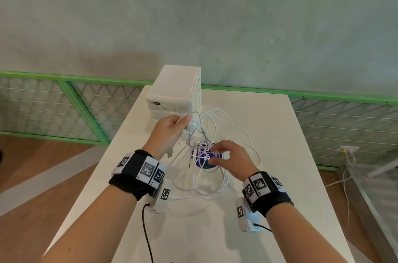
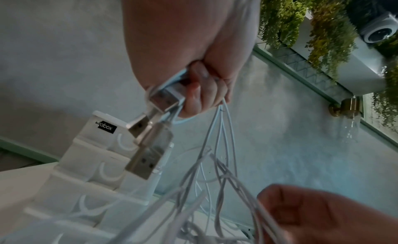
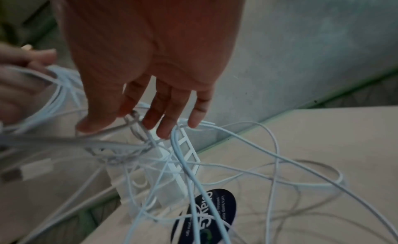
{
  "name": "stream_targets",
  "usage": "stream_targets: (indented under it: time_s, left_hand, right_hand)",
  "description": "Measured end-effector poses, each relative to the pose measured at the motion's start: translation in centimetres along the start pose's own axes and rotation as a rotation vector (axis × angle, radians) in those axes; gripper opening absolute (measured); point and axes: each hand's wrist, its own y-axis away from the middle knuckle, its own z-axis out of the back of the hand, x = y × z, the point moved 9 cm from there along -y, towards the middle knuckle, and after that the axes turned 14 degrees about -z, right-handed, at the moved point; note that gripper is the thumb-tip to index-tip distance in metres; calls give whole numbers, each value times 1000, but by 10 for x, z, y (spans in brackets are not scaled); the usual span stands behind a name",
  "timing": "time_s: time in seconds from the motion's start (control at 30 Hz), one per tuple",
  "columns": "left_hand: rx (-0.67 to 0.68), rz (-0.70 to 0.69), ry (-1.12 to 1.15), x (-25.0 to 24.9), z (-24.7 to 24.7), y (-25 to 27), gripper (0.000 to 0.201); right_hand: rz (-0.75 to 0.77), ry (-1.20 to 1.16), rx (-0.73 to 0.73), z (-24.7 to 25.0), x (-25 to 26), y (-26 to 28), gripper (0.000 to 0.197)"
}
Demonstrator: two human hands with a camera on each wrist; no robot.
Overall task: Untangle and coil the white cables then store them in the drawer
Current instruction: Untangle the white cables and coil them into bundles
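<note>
- Left hand [image 1: 169, 133] is gripping a bunch of thin white cables [image 1: 217, 133], fingers curled round several strands; it is holding them lifted above the white rectangular table [image 1: 280, 209], just in front of the small white plastic drawer unit [image 1: 175, 90]
- In the left wrist view the left hand's fingers [image 2: 198, 94] are closing on cable ends; silver USB plugs with white housings [image 2: 150, 142] are hanging just under the fist; strands are fanning downward from there
- Right hand [image 1: 228, 157] is reaching into the lower part of the tangle with fingers spread and mostly straight; fingertips [image 3: 163, 131] are touching strands; thumb and forefinger may be pinching one, but the blur is making it hard to tell; counting it as not gripping
- Cables are sitting as one knotted mass between the two hands; loose loops are spreading over the tabletop to the right and toward the near edge; nothing coiled yet
- Dark blue round sticker with white lettering [image 1: 204, 158] is lying flat on the table under the tangle, partly covered by the right hand
- Drawer unit is standing at the far left part of the table, drawers looking closed; black label [image 2: 106, 128] is showing on its top front edge
- Black wrist straps with black-and-white marker squares [image 1: 140, 171] are sitting on both wrists
- Green metal mesh fence [image 1: 64, 107] is running behind the table; grey wall above it
</note>
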Motion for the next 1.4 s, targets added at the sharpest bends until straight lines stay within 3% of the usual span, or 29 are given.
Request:
stream_targets:
  time_s: [0.1,0.13,0.27,0.4,0.47,0.67,0.8,1.03,1.23,1.4]
  left_hand:
    - [43,-13,16,-2,-4,1,37]
    - [55,-16,32,-4,-5,2,36]
    - [72,-22,140,-12,-13,4,35]
    - [139,-73,72,-18,-19,6,40]
    - [140,-78,27,-11,-16,8,48]
    - [102,-15,-35,11,-9,12,43]
    - [177,39,-196,26,-17,19,51]
    - [293,-11,-172,17,-45,28,44]
    - [129,51,-211,30,-21,16,45]
    - [-9,48,-142,24,-6,9,39]
  right_hand:
    - [57,-136,-188,29,10,-1,26]
    - [71,-108,-180,30,16,-2,31]
    - [-45,182,83,-4,12,-8,61]
    - [-93,532,42,-15,1,-9,27]
    - [-134,609,79,-20,-5,-9,24]
    - [-99,326,58,-7,3,-11,26]
    - [-39,96,12,5,18,-9,5]
    - [-53,-180,-29,14,27,1,6]
    - [-150,-36,-173,26,14,-7,16]
    - [-165,49,-119,20,8,-10,17]
